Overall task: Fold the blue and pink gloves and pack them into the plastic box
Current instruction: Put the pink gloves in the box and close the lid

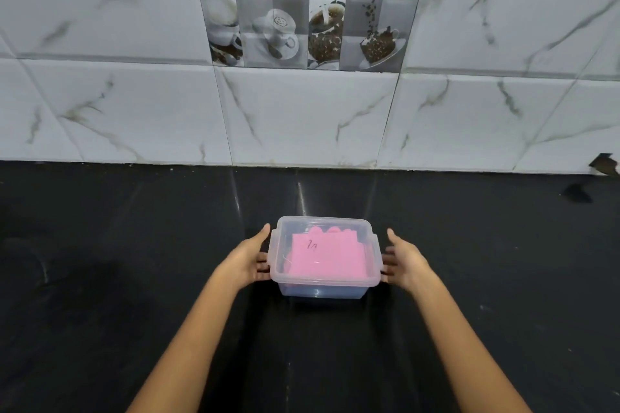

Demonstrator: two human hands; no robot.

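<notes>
Both hands, left and right, flank the lidded plastic box (grip wide), pink glove over blue.

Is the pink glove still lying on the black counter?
No, the pink glove lies inside the plastic box, under its clear lid.

Tabletop: a black, shiny top is seen; faint streaks of light are shown on it.
Wall tiles: big white tiles with grey and brown veins are set behind the tabletop, right down to its back edge.
Picture tiles: a grey patch of small squares is seen high on the wall; cups and coffee beans are shown on it.
Chipped spot: a dark broken bit is seen at the bottom of the wall, far right.
Dark mark: a smudge is seen on the tabletop just below the chipped spot.
</notes>
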